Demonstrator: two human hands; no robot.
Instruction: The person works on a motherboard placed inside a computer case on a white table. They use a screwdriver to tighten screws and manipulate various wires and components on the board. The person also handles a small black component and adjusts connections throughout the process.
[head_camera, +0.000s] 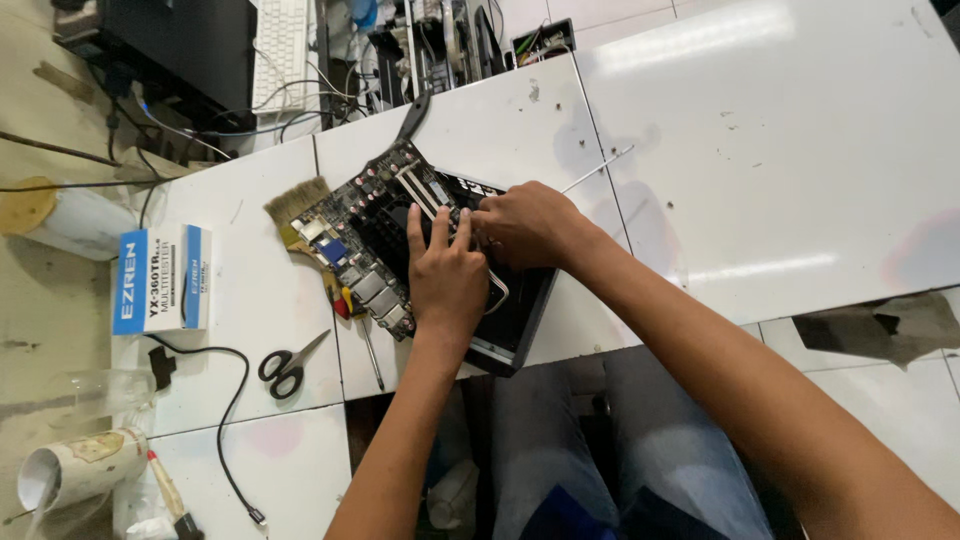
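A dark circuit board (370, 225) with metal heat pipes lies tilted on a black case (520, 320) at the table's near edge. My left hand (447, 272) rests flat on the board, fingers spread and pressing down. My right hand (525, 225) is curled over the board's far side, fingertips pinched at the heat pipes by the left fingertips; what they grip is hidden.
A paintbrush (296, 205) lies under the board's left corner, with a screwdriver (365, 340) and scissors (287, 365) nearby. A blue and white box (160, 278), black cable (232, 420), paper rolls, a thin metal rod (598, 168) and a keyboard (280, 50) sit around.
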